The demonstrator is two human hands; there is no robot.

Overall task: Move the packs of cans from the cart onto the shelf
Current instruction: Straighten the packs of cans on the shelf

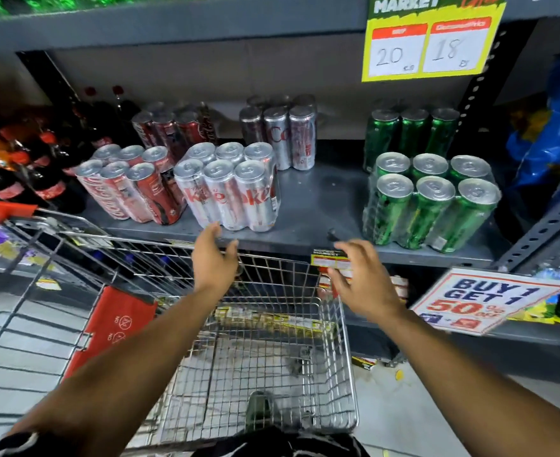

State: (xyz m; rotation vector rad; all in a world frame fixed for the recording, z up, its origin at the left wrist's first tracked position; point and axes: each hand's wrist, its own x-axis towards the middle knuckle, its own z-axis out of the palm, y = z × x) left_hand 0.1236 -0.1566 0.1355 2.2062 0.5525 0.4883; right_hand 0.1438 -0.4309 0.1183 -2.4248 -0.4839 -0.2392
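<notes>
Grey steel shelving fills your view, and the shelf [315, 206] already carries every pack you can see: the red pack [130, 186] at ten o'clock, the silver pack [229, 189] just beside it at eleven, the green pack [430, 206] at two, each with more of its kind behind it. They stand upright at the front edge, sorted by colour so shoppers can reach them. Your cart [265, 357] at six o'clock looks bare of packs, so the job seems near done. Your left hand [214, 258] is open, holding nothing, fingertips near the silver pack's base, likely to square it. Your right hand [361, 278] hovers spread and empty below the shelf lip.
</notes>
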